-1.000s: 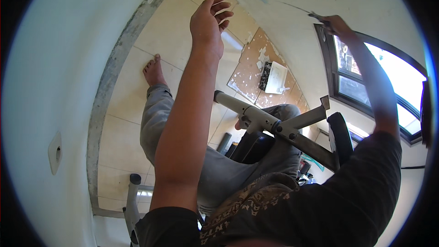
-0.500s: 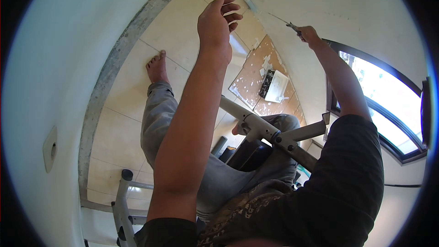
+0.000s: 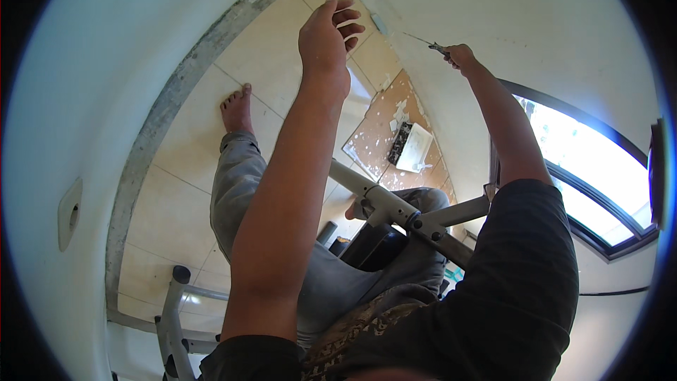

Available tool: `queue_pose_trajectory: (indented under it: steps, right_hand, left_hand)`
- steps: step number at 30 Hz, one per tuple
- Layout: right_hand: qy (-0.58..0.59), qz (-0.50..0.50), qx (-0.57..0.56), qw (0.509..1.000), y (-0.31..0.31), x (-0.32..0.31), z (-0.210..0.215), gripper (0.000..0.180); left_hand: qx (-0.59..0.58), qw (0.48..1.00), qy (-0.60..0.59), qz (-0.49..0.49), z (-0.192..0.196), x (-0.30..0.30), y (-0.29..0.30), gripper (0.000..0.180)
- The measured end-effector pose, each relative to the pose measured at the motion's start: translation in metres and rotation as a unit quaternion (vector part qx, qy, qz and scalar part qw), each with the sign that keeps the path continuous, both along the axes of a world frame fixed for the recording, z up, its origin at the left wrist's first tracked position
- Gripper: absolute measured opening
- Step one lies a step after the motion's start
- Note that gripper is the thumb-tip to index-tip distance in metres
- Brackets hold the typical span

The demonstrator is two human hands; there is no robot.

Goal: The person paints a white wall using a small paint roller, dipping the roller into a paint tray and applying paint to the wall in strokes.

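Head view, looking down past my two raised arms. My left hand (image 3: 326, 35) is released, fingers loosely spread, grasping nothing, over the cream floor tiles (image 3: 176, 162). My right hand (image 3: 462, 56) is clenched on one thin grey metal blade tool (image 3: 423, 41), its tip against the white wall (image 3: 508, 7) at far right. One grey metal ladder frame (image 3: 395, 208) crosses below; one bare foot (image 3: 236, 109) shows.

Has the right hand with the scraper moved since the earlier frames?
Yes. The right hand, gripping the scraper, has drifted left along the white wall, away from the window frame and nearer the raised left hand.
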State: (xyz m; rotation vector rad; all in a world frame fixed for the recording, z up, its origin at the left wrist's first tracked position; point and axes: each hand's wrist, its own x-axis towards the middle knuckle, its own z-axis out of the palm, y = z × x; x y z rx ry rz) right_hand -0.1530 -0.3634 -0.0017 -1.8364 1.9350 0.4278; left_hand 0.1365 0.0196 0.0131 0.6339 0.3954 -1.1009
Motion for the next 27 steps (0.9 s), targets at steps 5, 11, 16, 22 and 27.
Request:
queue_pose_trajectory:
  steps: [5,11,16,22,27]
  right_hand:
    - [-0.024,-0.003,0.003,1.0,0.001,0.017,0.042,0.028]
    - [-0.04,0.07,0.011,0.997,0.027,0.003,0.201,0.031]
    - [-0.066,0.025,-0.045,0.997,0.049,0.004,0.269,0.031]
    - [-0.04,0.08,-0.039,0.995,0.024,0.006,0.137,0.027]
    - [0.034,0.072,-0.074,0.994,0.008,0.021,-0.012,0.023]
  left_hand:
    - [0.013,1.0,0.007,0.003,0.003,0.005,0.005,0.029]
    - [-0.018,0.999,0.017,0.026,0.004,0.013,0.005,0.029]
    - [-0.026,0.999,0.028,0.027,0.007,0.011,0.0,0.029]
    - [-0.023,0.999,0.029,0.02,0.008,0.007,0.0,0.029]
    - [-0.011,0.999,0.032,0.032,0.002,0.011,0.002,0.029]
